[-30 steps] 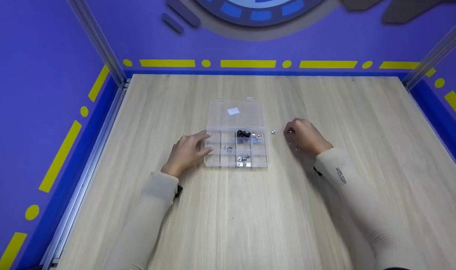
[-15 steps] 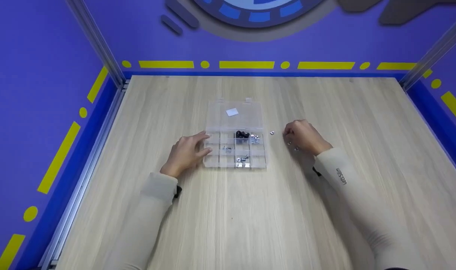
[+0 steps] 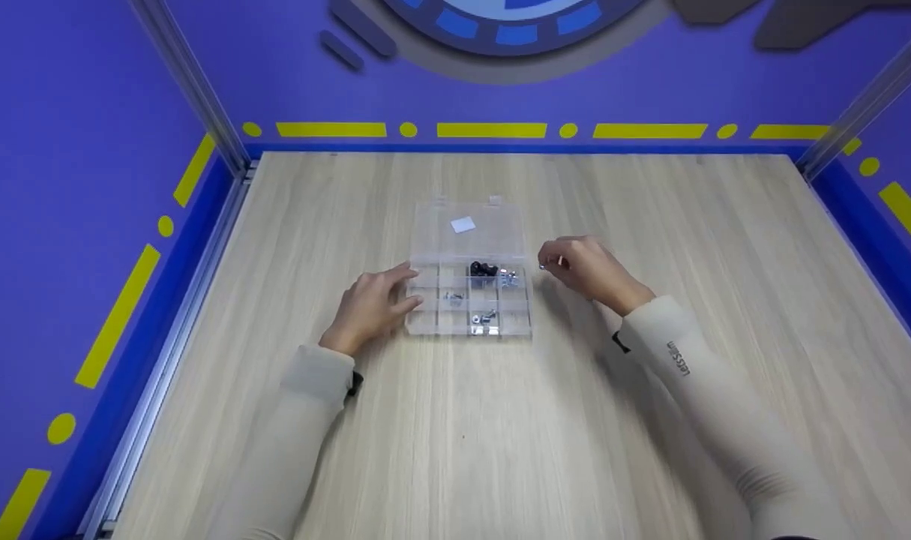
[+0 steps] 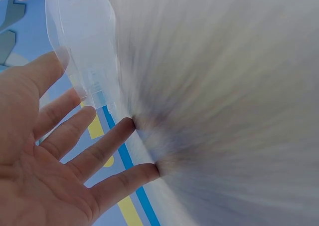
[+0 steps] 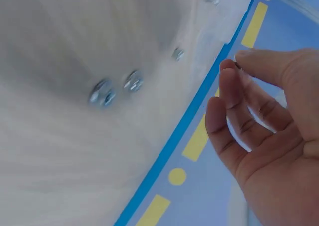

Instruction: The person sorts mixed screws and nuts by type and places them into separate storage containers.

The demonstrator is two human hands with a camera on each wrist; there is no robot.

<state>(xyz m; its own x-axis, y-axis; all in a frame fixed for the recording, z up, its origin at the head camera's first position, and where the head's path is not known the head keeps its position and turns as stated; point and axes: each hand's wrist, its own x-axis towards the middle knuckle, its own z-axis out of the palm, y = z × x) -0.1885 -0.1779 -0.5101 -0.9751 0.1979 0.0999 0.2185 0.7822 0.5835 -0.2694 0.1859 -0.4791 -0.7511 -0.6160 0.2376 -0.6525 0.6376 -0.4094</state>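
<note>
A clear plastic compartment box (image 3: 425, 327) lies on the table with its lid (image 3: 492, 238) folded back. My left hand (image 3: 369, 309) rests at the box's left side, fingers spread, thumb and fingertips against its edge. Right of the box, my right hand (image 3: 594, 271) is raised above the table and pinches a small metal nut between thumb and index finger; only a dark sliver of it shows in the right wrist view. Below that hand, a flange nut (image 5: 103, 93), a second nut (image 5: 133, 81) and a smaller-looking nut (image 5: 178, 54) lie on the wood.
Inside the box are black round knobs (image 3: 483, 269), shiny small parts (image 3: 509, 278) and bolts (image 3: 485, 318), each in their own compartment, plus a few small metal pieces (image 3: 454, 298). A white label (image 3: 462, 224) lies on the lid. Blue walls enclose the wooden table (image 3: 455, 450).
My right hand has picked up a nut and moved left toward the box, rising off the table. The left hand has stayed at the box's edge.
</note>
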